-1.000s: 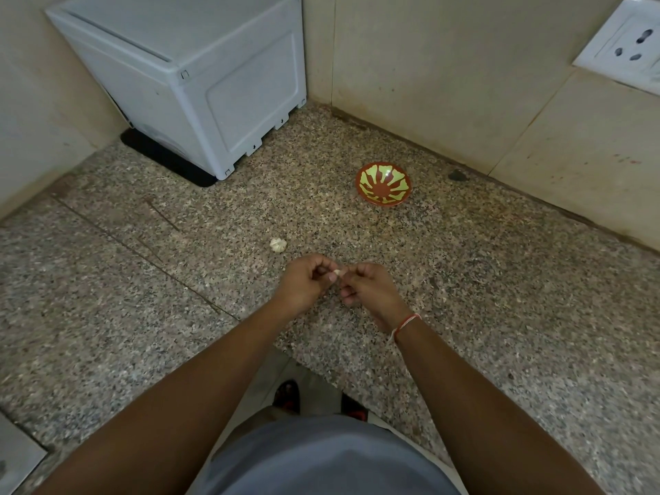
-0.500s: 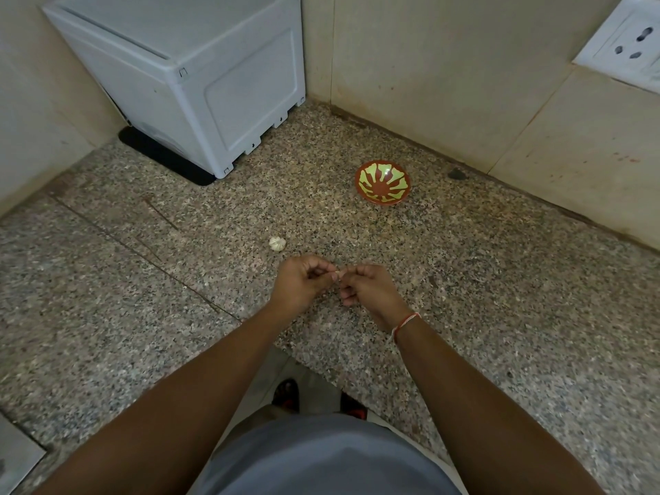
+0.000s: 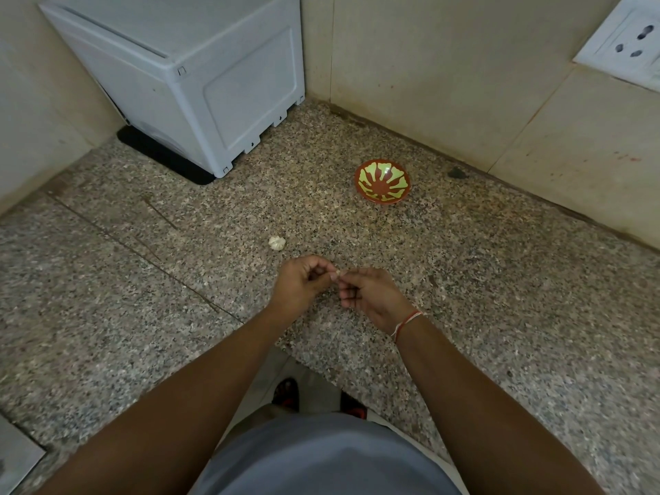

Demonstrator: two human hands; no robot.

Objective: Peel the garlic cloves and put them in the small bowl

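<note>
A small garlic clove [image 3: 336, 273] is pinched between the fingertips of my left hand [image 3: 301, 284] and my right hand [image 3: 369, 296], just above the granite counter; most of the clove is hidden by the fingers. A pale garlic bulb [image 3: 276, 242] lies on the counter just beyond my left hand. Farther back and to the right stands the small bowl [image 3: 382, 181], red-brown with yellow-green patches, with nothing visible inside it.
A white plastic appliance [image 3: 200, 76] on a black mat fills the back left corner. Tiled walls close off the back, with a wall socket [image 3: 628, 48] at the upper right. The speckled granite counter [image 3: 500, 280] has its front edge right below my hands.
Both hands stay together on the clove at the same spot; the fingers have shifted only slightly. The bowl and the bulb have not moved.
</note>
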